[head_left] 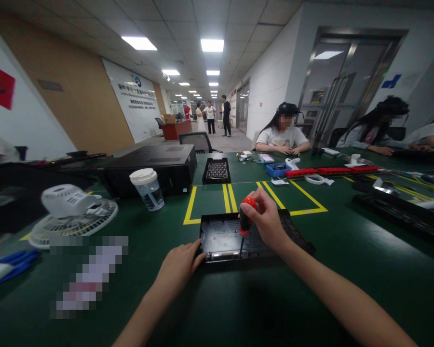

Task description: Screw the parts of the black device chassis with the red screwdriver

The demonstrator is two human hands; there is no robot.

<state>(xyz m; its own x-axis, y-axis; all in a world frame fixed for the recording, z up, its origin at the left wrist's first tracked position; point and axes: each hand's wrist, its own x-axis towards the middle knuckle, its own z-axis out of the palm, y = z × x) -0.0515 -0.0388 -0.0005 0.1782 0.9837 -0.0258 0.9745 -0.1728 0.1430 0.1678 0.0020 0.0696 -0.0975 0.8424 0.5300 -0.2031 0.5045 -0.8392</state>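
Note:
A shallow black panel with a raised rim (220, 236) lies on the green table in front of me. My left hand (183, 262) grips its near left corner, the thumb on the front rim and the fingers along the left side. Above the panel, my right hand (269, 219) is closed around the red and black handle of a screwdriver (246, 217). The screwdriver stands nearly upright, its shaft reaching down to the panel's near edge. Whether its tip sits on a screw is too small to tell. A shiny strip (222, 255) runs along that edge, left of the tip.
A white fan (72, 207), a lidded cup (150, 190) and a large black case (155, 166) stand to the left. Beyond the panel are yellow tape lines, a black tray (217, 171) and a blue bin (278, 169). Co-workers sit across the table at right.

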